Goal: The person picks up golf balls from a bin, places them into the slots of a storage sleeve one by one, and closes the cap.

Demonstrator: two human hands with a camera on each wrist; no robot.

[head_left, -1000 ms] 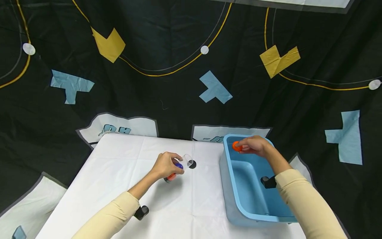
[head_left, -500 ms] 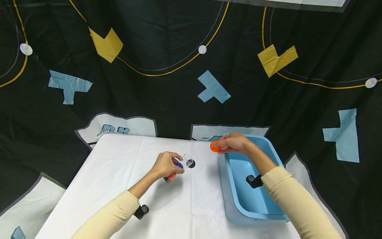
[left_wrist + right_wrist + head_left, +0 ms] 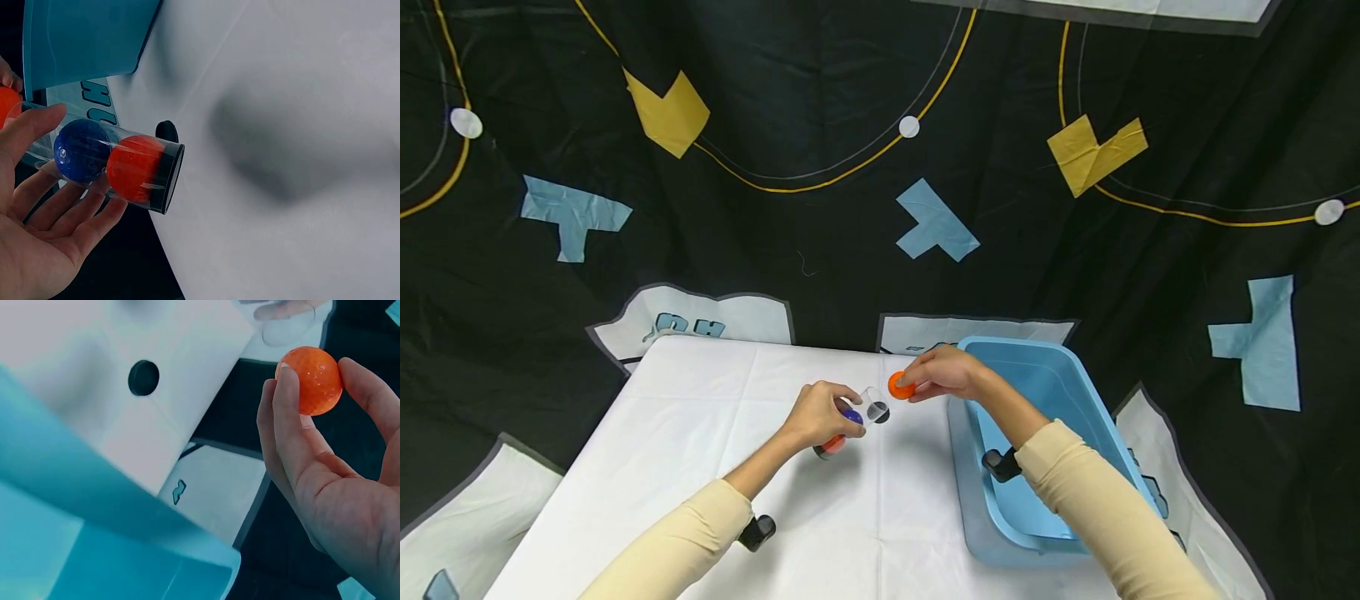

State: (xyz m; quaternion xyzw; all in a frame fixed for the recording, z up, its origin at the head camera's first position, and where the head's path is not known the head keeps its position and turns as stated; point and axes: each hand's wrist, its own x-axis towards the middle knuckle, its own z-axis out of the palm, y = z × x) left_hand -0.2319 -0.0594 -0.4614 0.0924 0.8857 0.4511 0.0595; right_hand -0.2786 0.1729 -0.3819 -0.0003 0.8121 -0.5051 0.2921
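white tabletop (image 3: 640, 450), lower left | left hand (image 3: 816, 414) gripping tilted clear tube (image 3: 111, 164), blue ball (image 3: 82, 151) + red ball (image 3: 135, 169) inside, lower middle | black disc (image 3: 144, 378) half behind tube's mouth | orange ball (image 3: 310, 380) near center, pinched in right hand (image 3: 947, 371) | right sleeve (image 3: 1101, 500) kinda blocks blue bin (image 3: 967, 492), lower right

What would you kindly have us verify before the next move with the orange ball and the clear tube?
1. Left hand holds the clear tube: ok.
2. Black base closes the tube's far end: ok.
3. Blue ball and red ball are inside the tube: ok.
4. Right hand pinches the orange ball: ok.
5. Orange ball is in the tube's mouth: not ok, it is outside.
6. Blue bin holds nothing more: cannot tell, the right arm hides part of it.
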